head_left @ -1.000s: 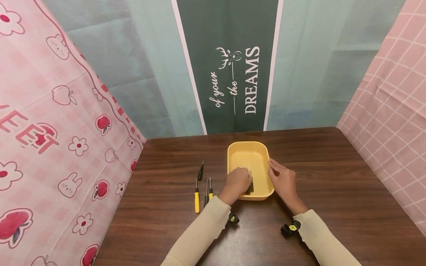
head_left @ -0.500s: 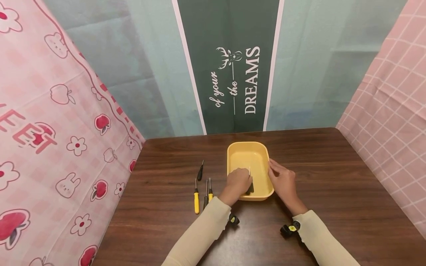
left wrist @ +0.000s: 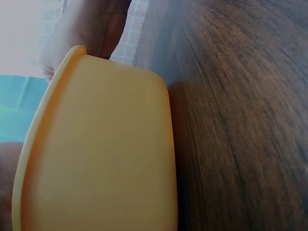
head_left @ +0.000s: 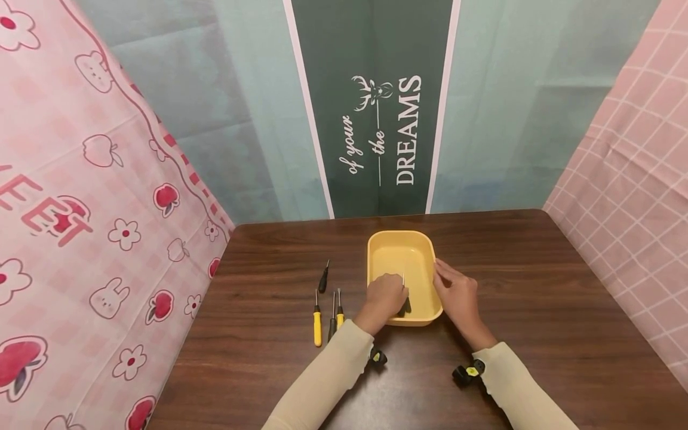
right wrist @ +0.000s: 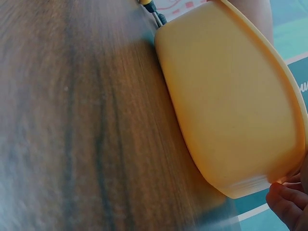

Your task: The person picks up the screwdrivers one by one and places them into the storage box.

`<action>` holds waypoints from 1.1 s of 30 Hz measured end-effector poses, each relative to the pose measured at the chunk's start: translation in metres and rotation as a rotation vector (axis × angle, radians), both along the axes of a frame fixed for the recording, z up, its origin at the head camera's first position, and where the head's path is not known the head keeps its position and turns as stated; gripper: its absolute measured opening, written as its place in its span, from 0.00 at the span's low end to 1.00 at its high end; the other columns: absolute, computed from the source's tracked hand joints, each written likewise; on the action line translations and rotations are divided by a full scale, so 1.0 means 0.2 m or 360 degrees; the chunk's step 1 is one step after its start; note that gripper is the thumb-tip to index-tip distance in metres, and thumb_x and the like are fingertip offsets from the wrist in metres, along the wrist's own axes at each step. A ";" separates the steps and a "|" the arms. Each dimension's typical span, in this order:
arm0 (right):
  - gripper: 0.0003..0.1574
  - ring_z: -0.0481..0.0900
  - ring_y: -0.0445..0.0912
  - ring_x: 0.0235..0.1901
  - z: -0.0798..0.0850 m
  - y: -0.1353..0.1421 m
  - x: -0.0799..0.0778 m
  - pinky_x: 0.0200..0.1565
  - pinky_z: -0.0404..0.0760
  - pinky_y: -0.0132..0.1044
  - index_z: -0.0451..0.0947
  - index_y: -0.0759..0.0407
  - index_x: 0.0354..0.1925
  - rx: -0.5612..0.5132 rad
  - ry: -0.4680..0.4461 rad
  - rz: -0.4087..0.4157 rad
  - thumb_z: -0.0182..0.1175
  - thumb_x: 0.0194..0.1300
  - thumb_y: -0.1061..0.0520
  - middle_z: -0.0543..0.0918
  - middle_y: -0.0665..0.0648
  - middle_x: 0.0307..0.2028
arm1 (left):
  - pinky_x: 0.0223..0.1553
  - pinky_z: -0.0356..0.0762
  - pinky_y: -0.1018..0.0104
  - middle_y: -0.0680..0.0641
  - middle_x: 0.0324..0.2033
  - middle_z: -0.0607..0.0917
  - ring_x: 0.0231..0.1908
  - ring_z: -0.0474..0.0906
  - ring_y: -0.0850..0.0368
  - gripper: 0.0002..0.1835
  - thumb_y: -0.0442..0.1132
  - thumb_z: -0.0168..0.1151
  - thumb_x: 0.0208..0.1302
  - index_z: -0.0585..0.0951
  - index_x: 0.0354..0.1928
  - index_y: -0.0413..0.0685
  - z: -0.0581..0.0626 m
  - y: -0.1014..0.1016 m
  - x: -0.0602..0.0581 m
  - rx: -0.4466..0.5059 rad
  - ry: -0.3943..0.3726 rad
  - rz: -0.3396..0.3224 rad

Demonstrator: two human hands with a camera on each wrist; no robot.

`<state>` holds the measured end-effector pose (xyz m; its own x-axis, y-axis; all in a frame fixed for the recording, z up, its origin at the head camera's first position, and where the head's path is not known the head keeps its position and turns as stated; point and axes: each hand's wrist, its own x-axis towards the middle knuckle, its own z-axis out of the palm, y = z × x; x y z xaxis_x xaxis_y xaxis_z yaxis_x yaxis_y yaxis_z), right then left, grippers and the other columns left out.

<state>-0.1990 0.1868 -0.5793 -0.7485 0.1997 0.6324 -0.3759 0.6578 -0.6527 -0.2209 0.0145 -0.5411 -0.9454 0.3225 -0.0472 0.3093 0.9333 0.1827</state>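
A yellow rectangular container point(head_left: 400, 239) with rounded corners stands on the table. My left hand point(head_left: 386, 294) reaches over its near left side, fingers curled inside. That hand holds a screwdriver point(head_left: 408, 305); a dark handle end shows below the fingers and a thin metal shaft pokes up beyond them, while the grip itself is hidden. On the opposite side, my right hand point(head_left: 458, 292) pinches the container's right rim between thumb and fingers. The right wrist view shows its fingertips point(right wrist: 284, 199) at the outer wall. In the left wrist view the container's outside wall point(left wrist: 103, 144) covers most of the scene.
Left of the container lie a short black screwdriver point(head_left: 323, 279), a yellow-handled screwdriver point(head_left: 318, 327), another yellow-handled one point(head_left: 340, 313) and a black-handled one point(head_left: 332, 325) between them, partly behind my left sleeve. Printed cloths hang around the wooden table point(head_left: 537, 298).
Under my left hand, the dark handle end has shifted slightly to the right. Both hands and the container keep their places.
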 end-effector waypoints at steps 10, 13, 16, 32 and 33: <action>0.17 0.86 0.60 0.47 0.00 0.00 0.00 0.48 0.64 0.11 0.85 0.71 0.46 0.0015 0.0016 -0.0002 0.69 0.56 0.73 0.87 0.65 0.48 | 0.19 0.70 0.63 0.54 0.16 0.75 0.18 0.73 0.58 0.23 0.50 0.60 0.71 0.72 0.16 0.54 -0.01 0.01 0.00 -0.0055 0.0010 0.0006; 0.17 0.86 0.61 0.47 0.00 0.00 0.00 0.48 0.64 0.11 0.85 0.71 0.46 0.0011 0.0028 0.0008 0.69 0.56 0.73 0.86 0.65 0.48 | 0.19 0.69 0.63 0.54 0.15 0.75 0.18 0.72 0.59 0.24 0.51 0.60 0.71 0.72 0.16 0.55 -0.01 0.01 0.00 -0.0075 0.0016 -0.0001; 0.17 0.86 0.61 0.47 0.00 0.00 0.00 0.49 0.64 0.12 0.85 0.71 0.46 0.0004 0.0035 0.0012 0.69 0.56 0.73 0.86 0.65 0.48 | 0.19 0.69 0.63 0.54 0.15 0.75 0.18 0.71 0.59 0.24 0.51 0.61 0.71 0.72 0.16 0.54 -0.01 0.01 0.00 -0.0075 0.0024 -0.0017; 0.18 0.86 0.62 0.47 0.02 0.01 -0.02 0.48 0.65 0.12 0.85 0.72 0.46 -0.0008 0.0054 0.0031 0.69 0.55 0.74 0.86 0.67 0.47 | 0.18 0.68 0.62 0.55 0.15 0.74 0.17 0.71 0.59 0.23 0.50 0.60 0.71 0.72 0.16 0.55 0.00 0.02 0.00 -0.0063 0.0018 -0.0025; 0.18 0.86 0.61 0.47 0.02 0.01 -0.02 0.48 0.65 0.12 0.85 0.72 0.46 -0.0007 0.0051 0.0032 0.69 0.55 0.74 0.86 0.67 0.47 | 0.18 0.68 0.62 0.55 0.15 0.74 0.17 0.71 0.59 0.23 0.50 0.61 0.70 0.72 0.16 0.55 0.01 0.02 0.00 -0.0060 0.0018 -0.0023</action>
<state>-0.2024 0.1898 -0.5749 -0.7319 0.1875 0.6552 -0.4097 0.6472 -0.6429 -0.2211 0.0185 -0.5399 -0.9412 0.3343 -0.0489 0.3246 0.9349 0.1437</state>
